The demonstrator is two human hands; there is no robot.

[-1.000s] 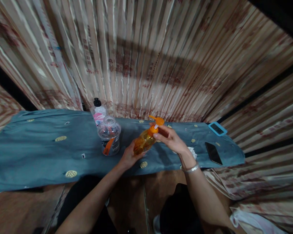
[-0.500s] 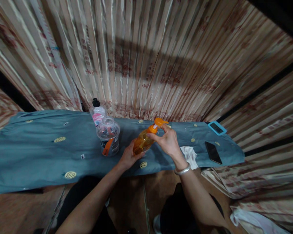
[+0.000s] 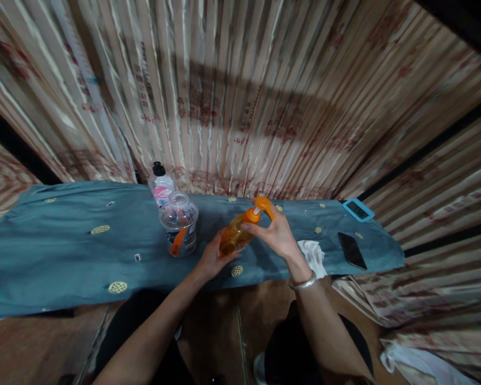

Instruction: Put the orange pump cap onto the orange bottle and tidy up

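An orange pump bottle [image 3: 233, 236] leans tilted over the blue-grey cloth [image 3: 64, 251], its orange pump head [image 3: 262, 206] pointing up and right. My left hand [image 3: 211, 258] grips the bottle's lower body from below. My right hand [image 3: 277, 234] holds the collar under the pump head, fingers wrapped around it. A silver bangle sits on that wrist.
A clear wide-mouthed jar [image 3: 179, 223] with an orange label stands left of the bottle; a white bottle with a black cap [image 3: 161, 183] stands behind it. A crumpled white tissue [image 3: 312, 255], a black phone [image 3: 351, 250] and a blue-framed device [image 3: 357, 209] lie to the right. Striped curtains hang behind.
The pump head has turned from pointing left to pointing right and down. My right hand has shifted its grip around the collar while my left hand kept the bottle in place.
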